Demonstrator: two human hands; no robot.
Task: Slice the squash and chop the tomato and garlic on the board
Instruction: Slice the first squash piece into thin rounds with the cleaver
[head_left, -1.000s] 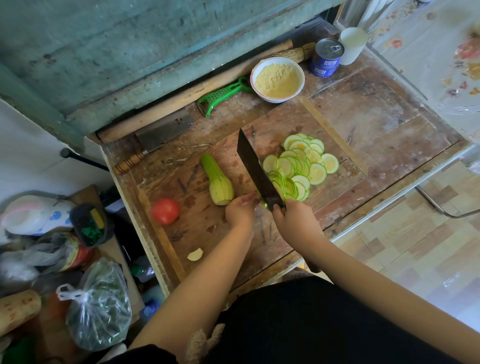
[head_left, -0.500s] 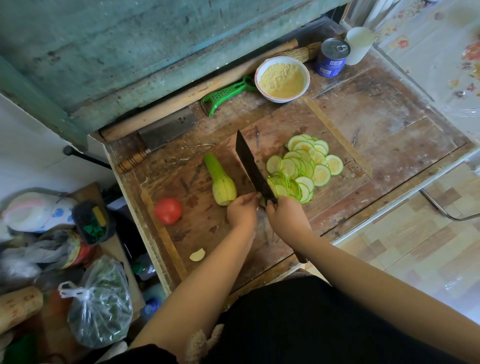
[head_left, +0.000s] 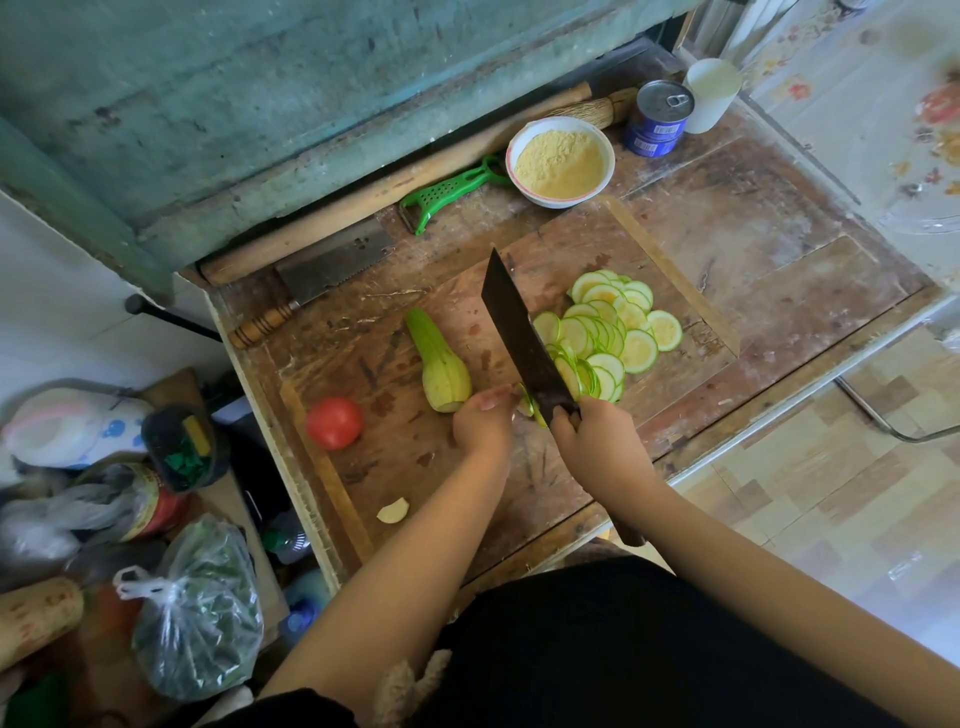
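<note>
On the worn wooden board (head_left: 400, 467), my right hand (head_left: 595, 441) grips the handle of a dark cleaver (head_left: 519, 332). Its blade points away from me. My left hand (head_left: 483, 423) sits just left of the blade with fingers curled down over a small squash end that is mostly hidden. Thin green slices (head_left: 530, 408) stand between that hand and the blade. A pile of round squash slices (head_left: 610, 332) lies right of the cleaver. An uncut squash half (head_left: 440, 364) lies left of my left hand. A red tomato (head_left: 334, 422) and a garlic clove (head_left: 393, 511) rest further left.
At the back lie a second cleaver (head_left: 332, 270), a long wooden rolling pin (head_left: 395, 187), a green peeler (head_left: 452, 195), a white bowl (head_left: 524, 140) of yellow flour, a blue tin (head_left: 658, 124) and a white cup (head_left: 711, 93). Bags and jars crowd the floor at the left (head_left: 197, 608).
Both hands stay at the same spot on the board and the cleaver has worked slightly leftward against my left fingers. Thin slices now stand by the blade.
</note>
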